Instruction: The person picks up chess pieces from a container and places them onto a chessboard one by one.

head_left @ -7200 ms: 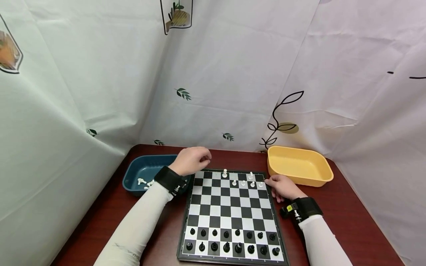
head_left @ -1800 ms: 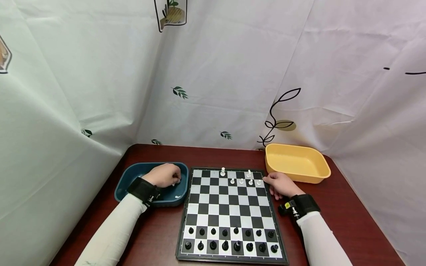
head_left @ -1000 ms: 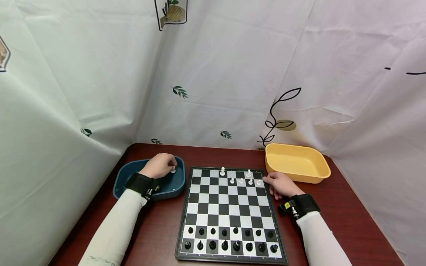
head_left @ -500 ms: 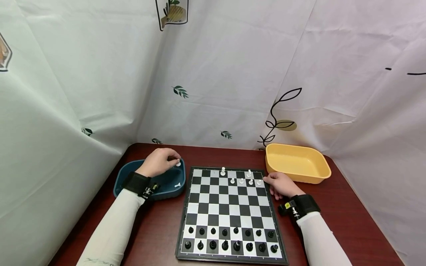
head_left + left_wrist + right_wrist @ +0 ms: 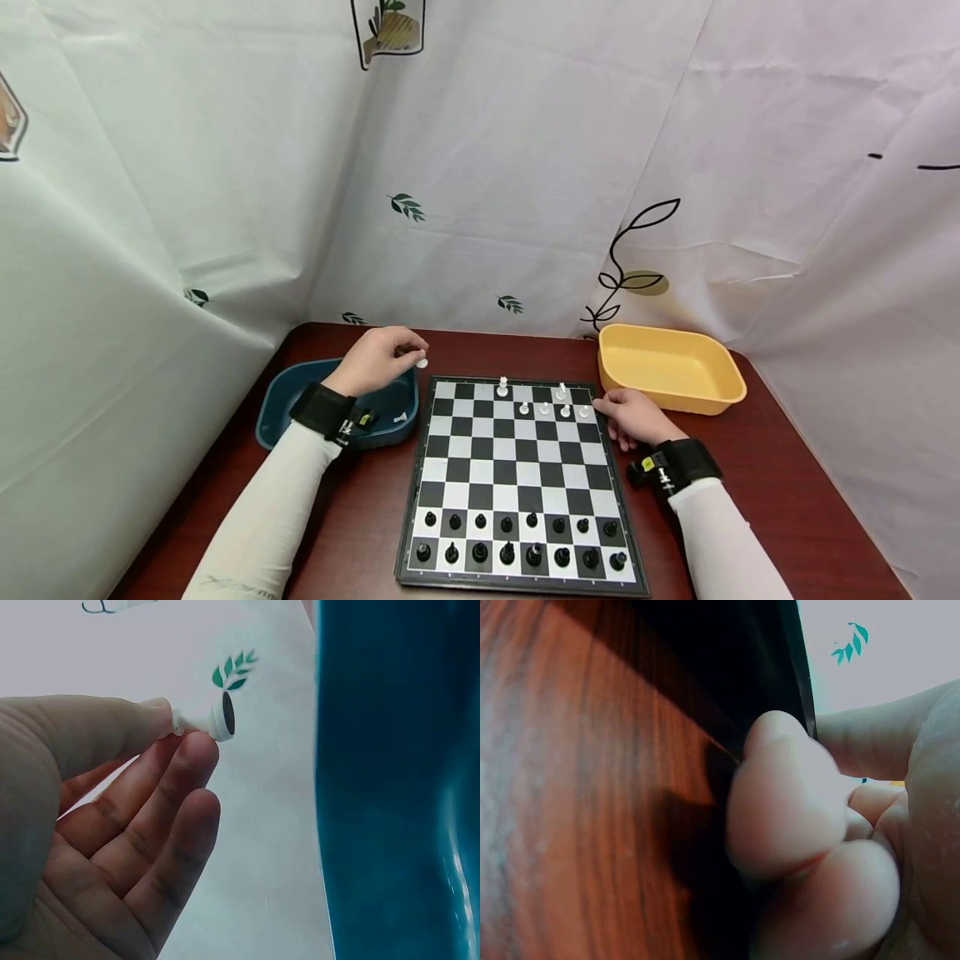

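Note:
Between the thumb and fingers of my left hand (image 5: 378, 360) is a small white chess piece (image 5: 214, 721), gripped by its narrow end. Its round base with a dark underside points outward in the left wrist view. This hand hovers over the far right rim of the blue tray (image 5: 276, 392), where one white piece (image 5: 401, 417) shows on the floor. My right hand (image 5: 639, 417) holds the right edge of the chessboard (image 5: 517, 471) near its far corner, fingers curled beside it. On the far rows stand a white king-like piece (image 5: 502, 387), another tall white piece (image 5: 561, 392) and several white pawns (image 5: 544, 409).
Several black pieces (image 5: 507, 553) fill the board's two near rows. A yellow tray (image 5: 663, 400) stands at the table's back right, just beyond my right hand. White patterned cloth (image 5: 480, 167) hangs behind the dark red table (image 5: 360, 533).
My left hand has come up out of the blue tray and moved right with the white chess piece, uncovering another white piece there. My right hand stays at the board's edge.

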`<state>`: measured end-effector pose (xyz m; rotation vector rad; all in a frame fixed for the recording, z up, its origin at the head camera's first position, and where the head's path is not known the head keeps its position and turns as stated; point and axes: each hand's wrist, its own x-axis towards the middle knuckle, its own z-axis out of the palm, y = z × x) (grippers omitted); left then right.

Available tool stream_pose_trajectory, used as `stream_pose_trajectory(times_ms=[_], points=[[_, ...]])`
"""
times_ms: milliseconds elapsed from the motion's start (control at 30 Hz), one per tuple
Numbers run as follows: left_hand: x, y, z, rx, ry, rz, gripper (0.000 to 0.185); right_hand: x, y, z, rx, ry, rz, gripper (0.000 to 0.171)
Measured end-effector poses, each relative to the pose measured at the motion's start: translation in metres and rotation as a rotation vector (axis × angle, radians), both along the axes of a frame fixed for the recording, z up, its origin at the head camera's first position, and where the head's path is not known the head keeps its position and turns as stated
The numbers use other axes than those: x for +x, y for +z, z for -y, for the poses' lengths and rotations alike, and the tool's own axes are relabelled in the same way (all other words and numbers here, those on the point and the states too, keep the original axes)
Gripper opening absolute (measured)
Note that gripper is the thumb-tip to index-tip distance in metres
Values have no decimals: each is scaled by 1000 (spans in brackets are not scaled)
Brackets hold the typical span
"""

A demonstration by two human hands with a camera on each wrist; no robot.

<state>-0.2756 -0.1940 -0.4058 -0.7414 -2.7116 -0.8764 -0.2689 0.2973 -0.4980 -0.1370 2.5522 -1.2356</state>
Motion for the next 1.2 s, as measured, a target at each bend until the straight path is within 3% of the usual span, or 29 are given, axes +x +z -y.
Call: stream_pose_trajectory(times_ms=[367,800,1000,1200], points=[[0,6,-39,-19,-46,27,15,1,1,1,2,11,2,39],[-10,15,-97,-105,-134,11,15,3,2,2,2,14,-18,39],[-15,9,-111,-153,-142,25,11,1,3,2,-3,10,3,38],[-18,-4,-117,-238,-142,67,13,0,2,1,-4,12,4,39]])
